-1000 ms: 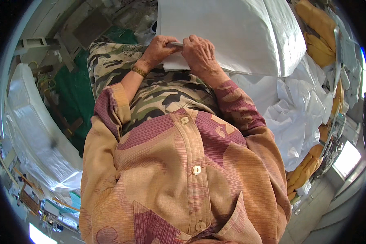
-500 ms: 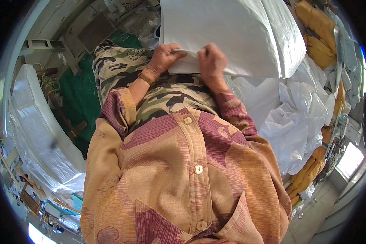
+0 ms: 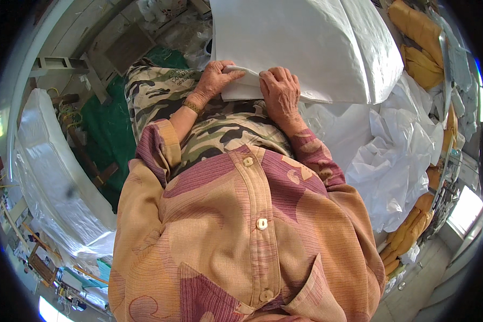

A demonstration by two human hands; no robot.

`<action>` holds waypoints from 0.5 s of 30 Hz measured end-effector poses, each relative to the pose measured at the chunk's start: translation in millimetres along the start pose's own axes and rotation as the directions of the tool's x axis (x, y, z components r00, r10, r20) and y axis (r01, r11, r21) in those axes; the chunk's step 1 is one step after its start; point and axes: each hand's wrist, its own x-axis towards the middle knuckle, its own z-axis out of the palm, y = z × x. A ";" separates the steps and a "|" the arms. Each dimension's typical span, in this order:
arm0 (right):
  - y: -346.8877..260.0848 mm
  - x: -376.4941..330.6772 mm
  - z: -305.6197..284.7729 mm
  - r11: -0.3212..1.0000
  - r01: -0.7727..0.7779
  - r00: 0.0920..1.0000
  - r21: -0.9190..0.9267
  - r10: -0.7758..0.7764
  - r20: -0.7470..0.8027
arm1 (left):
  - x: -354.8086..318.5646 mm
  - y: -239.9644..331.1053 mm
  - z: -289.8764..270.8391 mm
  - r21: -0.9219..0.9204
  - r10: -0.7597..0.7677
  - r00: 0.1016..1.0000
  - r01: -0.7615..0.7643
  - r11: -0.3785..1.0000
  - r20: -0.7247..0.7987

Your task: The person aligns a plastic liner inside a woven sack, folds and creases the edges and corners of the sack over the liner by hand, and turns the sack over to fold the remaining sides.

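Note:
A broad stack of smooth white sheets [image 3: 284,37] lies across my lap and stretches away at the top; whether they are paper or plastic I cannot tell. At the near left edge my left hand [image 3: 213,81] pinches the raised, curled edge of the sheets between thumb and fingers. My right hand [image 3: 282,92] is closed with bent fingers on the same raised edge, a short way to the right. Between the two hands the edge bows up a little, apart from the layer underneath. The fingertips of the right hand are partly hidden.
Crumpled white plastic sheeting [image 3: 392,161] spreads on the right, beside mustard-yellow padded cloth [image 3: 421,59]. A long white plastic-wrapped stack [image 3: 59,172] stands on the left. Between it and my camouflage-clad legs [image 3: 161,91] lies green sheeting [image 3: 110,134] with wooden bars.
My right hand, blurred and slightly raised before, has come down onto the edge of the white sheets. The left hand keeps its pinch in nearly the same place.

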 end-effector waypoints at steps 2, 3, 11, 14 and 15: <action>1.1 -0.4 2.7 1.000 0.031 0.999 -0.004 -0.031 -0.011 | -1.2 1.0 -0.2 -0.004 0.003 1.000 -0.003 1.000 0.005; 1.7 -0.6 2.9 0.997 0.079 0.997 -0.018 -0.079 -0.023 | -2.5 1.7 0.3 -0.011 0.008 1.000 -0.008 1.000 0.008; 1.2 -3.2 6.8 0.987 0.137 0.990 -0.086 -0.138 -0.003 | 2.2 -8.8 -0.6 0.094 0.060 0.998 -0.060 0.994 0.006; 2.0 -3.6 9.9 0.987 0.130 0.992 -0.095 -0.130 0.005 | 1.9 -4.1 -0.1 0.098 0.067 0.998 -0.069 0.993 0.021; 2.0 -3.2 10.0 0.988 0.125 0.992 -0.096 -0.124 0.010 | 1.3 -3.2 -0.6 0.104 0.065 0.997 -0.069 0.992 0.033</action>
